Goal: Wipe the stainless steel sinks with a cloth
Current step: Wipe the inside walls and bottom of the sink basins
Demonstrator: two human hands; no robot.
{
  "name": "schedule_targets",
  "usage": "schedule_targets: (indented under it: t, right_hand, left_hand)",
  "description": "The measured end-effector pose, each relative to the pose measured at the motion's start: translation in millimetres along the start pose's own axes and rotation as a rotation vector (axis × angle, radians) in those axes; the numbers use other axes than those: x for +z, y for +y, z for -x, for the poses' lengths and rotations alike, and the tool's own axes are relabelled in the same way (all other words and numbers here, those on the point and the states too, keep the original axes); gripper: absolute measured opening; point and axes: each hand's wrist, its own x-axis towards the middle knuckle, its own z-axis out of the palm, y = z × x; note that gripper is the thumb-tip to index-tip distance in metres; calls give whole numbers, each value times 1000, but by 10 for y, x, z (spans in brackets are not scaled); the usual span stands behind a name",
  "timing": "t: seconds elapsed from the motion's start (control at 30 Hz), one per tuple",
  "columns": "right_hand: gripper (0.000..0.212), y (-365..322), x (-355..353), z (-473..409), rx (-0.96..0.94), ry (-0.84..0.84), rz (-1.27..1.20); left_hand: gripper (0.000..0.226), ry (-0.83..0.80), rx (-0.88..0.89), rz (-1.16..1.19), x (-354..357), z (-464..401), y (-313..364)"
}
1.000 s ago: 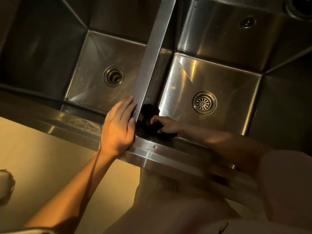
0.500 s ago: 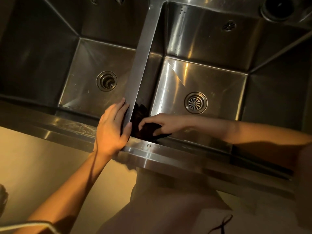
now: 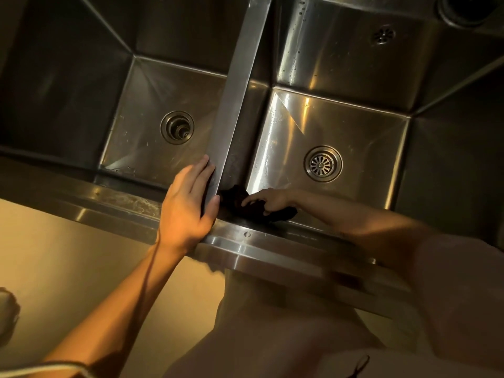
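Two deep stainless steel sinks lie below me, the left sink (image 3: 141, 110) and the right sink (image 3: 360, 132), split by a steel divider (image 3: 240, 85). A dark cloth (image 3: 240, 204) is bunched in the right sink's near left corner, against the front wall. My right hand (image 3: 268, 200) reaches down into that sink and presses on the cloth with curled fingers round part of it. My left hand (image 3: 188, 203) rests on the near end of the divider, fingers straight on the left side, thumb on the right edge.
Each sink floor has a round drain, the left drain (image 3: 177, 127) and the right drain (image 3: 323, 164). An overflow hole (image 3: 384, 36) sits on the right sink's back wall. The steel front rim (image 3: 272, 249) runs across below my hands, with tan floor (image 3: 68, 255) beneath.
My right hand and the cloth have shifted a little within the near left corner of the right sink. My left hand has stayed on the divider. The head view has swung slightly.
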Motion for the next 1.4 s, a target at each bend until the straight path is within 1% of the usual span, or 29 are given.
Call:
schedule_targets:
  t: [0.13,0.3,0.37,0.5,0.63,0.73,0.87,0.93,1.03,1.1,1.27,1.33,1.4]
  right_hand:
    - [69,-153,-110,553,-102,-38,-7]
    - [71,-289,-192,1254,-284,-32,13]
    - [72,-256,-196,1380,-308,-59,-5]
    - [72,-89,-136,1182,-238,-53,-35]
    - [73,108,-19,684,-61,-65,11]
    - [75,214,57,412,33,-66,26]
    - [78,339,103,278,130,-85,-65]
    - [76,306,86,322,115,-88,-57]
    - [73,201,50,536,39,-60,-18]
    - [72,160,8,781,-1,-46,-39]
    - [69,100,-82,1558,-192,-64,-33]
    - [70,170,-72,1711,-195,-71,-74]
    - [73,279,-18,1704,-150,-82,-151]
  left_hand:
    - [59,7,10,22,-11,1,17]
    - [58,8,11,10,-11,16,14]
    - [58,5,14,2,-6,23,16]
    - [57,5,11,1,-9,26,31]
    - [56,4,-8,0,-17,28,48]
    - [57,-4,-18,-8,-15,16,52]
    - [58,-10,-26,-23,-10,12,48]
    - [57,-12,-25,-29,-15,10,54]
    - [56,-11,-14,-51,-18,5,66]
    - [56,-25,-23,-84,-15,4,69]
    - [56,-26,-40,-191,-15,10,85]
    - [55,-44,-17,-239,-18,7,108]
    - [54,-74,18,-282,-17,-1,123]
